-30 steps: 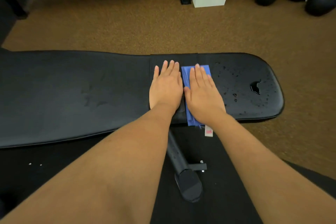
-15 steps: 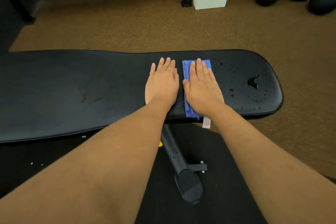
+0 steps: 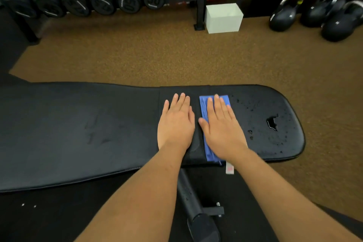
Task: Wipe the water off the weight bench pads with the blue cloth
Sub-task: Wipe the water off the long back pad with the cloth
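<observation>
A long black weight bench lies across the view, with a large back pad on the left and a shorter seat pad on the right. My right hand presses flat on a folded blue cloth at the seat pad's left part. A white tag hangs from the cloth over the near edge. My left hand rests flat and bare on the pad just left of the cloth. A water puddle and scattered droplets sit right of the cloth.
The bench's black leg tube runs toward me between my forearms. Brown floor lies beyond the bench. A rack of dumbbells stands at the back left, a white box beside a black post at back centre, kettlebells at back right.
The view has tilted upward, showing more of the dumbbell rack. Both hands stay flat in about the same places on the pad, and the cloth has barely shifted.
</observation>
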`<state>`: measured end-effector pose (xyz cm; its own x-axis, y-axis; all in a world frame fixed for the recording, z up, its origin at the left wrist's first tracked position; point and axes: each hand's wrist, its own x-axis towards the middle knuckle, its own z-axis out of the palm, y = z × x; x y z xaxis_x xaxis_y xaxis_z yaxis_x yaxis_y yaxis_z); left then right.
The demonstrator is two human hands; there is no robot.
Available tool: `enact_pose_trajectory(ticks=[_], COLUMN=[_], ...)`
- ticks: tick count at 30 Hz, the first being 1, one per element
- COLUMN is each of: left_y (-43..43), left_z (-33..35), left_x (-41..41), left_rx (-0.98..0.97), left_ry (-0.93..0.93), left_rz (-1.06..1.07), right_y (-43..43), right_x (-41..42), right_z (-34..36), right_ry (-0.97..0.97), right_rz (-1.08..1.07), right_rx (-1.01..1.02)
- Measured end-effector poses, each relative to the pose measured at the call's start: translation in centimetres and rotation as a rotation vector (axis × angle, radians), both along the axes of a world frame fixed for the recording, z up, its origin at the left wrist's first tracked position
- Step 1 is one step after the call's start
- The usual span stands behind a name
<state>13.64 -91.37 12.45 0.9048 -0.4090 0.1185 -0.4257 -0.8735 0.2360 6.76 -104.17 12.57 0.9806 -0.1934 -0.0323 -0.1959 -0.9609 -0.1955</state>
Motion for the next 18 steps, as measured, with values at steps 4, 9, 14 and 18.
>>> enact_pose_trajectory(ticks=[4, 9, 14, 18], left_y=[-0.1, 0.0, -0.1, -0.2], left_z=[0.1, 0.2, -0.1, -0.3], left_x=[0.4, 0.3, 0.5, 0.6], left_rx=[-0.022, -0.043, -0.027, -0.014], left_ry=[0.007, 0.014, -0.01, -0.011], left_rz=[-0.002, 0.001, 0.012, 0.0], right_y=[-1.0, -2.7, -0.8, -2.0], right_x=[1.8, 7.5, 0.8, 4.0], right_z=[-0.1, -0.1, -0.3, -0.3], right_ry=[0.0, 0.025, 0.002, 0.013], right_rz=[0.007, -0.015, 0.002, -0.005], right_rx=[-0.034, -0.053, -0.029, -0.043])
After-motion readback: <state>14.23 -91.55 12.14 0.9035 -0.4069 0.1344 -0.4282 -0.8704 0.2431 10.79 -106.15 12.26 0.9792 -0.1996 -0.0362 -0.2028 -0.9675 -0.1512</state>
